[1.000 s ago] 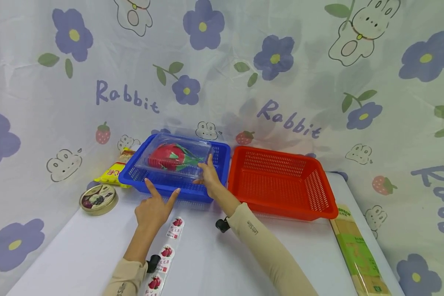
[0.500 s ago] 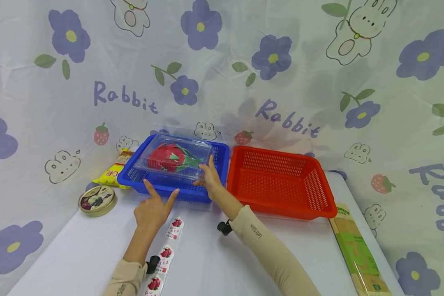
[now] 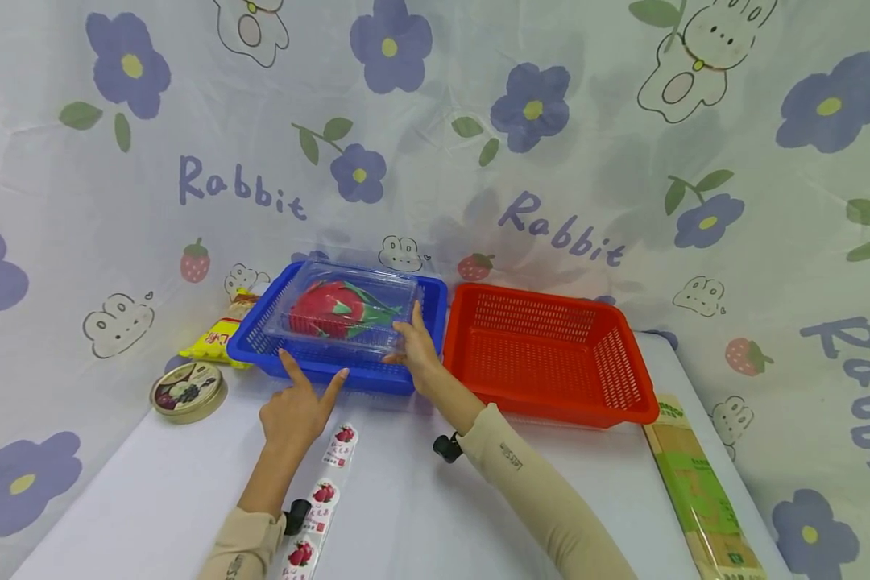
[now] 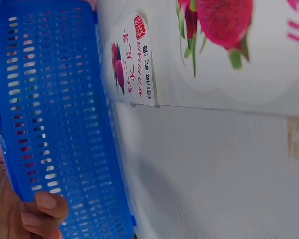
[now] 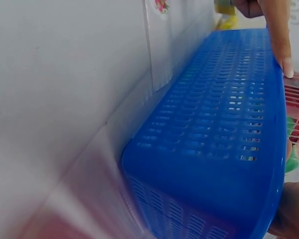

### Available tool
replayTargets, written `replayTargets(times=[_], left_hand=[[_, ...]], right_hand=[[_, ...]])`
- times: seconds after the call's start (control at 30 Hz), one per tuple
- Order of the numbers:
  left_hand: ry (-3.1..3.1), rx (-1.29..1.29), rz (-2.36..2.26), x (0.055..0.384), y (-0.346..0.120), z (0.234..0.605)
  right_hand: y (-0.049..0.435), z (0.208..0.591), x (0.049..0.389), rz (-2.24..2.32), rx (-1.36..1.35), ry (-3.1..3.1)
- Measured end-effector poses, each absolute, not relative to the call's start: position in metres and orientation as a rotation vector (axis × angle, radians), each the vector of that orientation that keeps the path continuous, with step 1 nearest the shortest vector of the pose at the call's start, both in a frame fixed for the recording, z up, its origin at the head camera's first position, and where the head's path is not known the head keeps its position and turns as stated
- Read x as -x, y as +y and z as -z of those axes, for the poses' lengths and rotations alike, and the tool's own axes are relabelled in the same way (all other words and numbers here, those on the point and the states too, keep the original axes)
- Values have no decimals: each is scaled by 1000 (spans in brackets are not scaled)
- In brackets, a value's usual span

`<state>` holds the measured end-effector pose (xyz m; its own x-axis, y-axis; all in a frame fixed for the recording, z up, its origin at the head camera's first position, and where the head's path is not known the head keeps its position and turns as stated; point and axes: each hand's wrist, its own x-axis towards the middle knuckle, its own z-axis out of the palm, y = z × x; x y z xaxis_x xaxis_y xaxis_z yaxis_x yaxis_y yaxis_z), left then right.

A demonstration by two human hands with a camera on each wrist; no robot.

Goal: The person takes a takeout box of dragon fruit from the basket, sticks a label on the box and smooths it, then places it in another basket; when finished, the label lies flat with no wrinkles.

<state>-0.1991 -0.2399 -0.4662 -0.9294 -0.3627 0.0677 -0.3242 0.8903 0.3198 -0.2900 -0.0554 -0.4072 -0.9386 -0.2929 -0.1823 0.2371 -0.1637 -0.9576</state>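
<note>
A clear plastic box (image 3: 312, 278) with a red dragon fruit (image 3: 326, 310) and its green tips inside lies in the blue basket (image 3: 377, 383). At the box's right end, my right hand (image 3: 419, 354) reaches inside the basket and holds the box between thumb and fingers; part of that grip is hidden. My left hand (image 3: 290, 409) is at the basket's front rim, thumb and index finger stretched out, with the thumb on the rim. Its other fingers are bent in front of the outer wall, as the left wrist view shows. A strip of dragon fruit stickers (image 3: 322, 503) lies beside the left forearm.
A red basket (image 3: 551, 415) stands right of the blue one. Left of the blue basket are a round gold tin (image 3: 188, 392) and a yellow packet (image 3: 217, 342). A long green-and-tan package (image 3: 699, 483) lies along the right table edge. A patterned curtain (image 3: 435, 161) hangs behind.
The whole head view shifts slightly left. Both hands and the box keep nearly the same places relative to the blue basket; the right forearm shifts slightly to the right.
</note>
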Motion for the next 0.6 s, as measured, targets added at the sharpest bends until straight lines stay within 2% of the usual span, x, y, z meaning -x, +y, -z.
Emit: replayTargets(times=[0.6], left_hand=[[-2941,-547,465,199,-239,465]], right_hand=[[-40,404,283,2159,69,1746]])
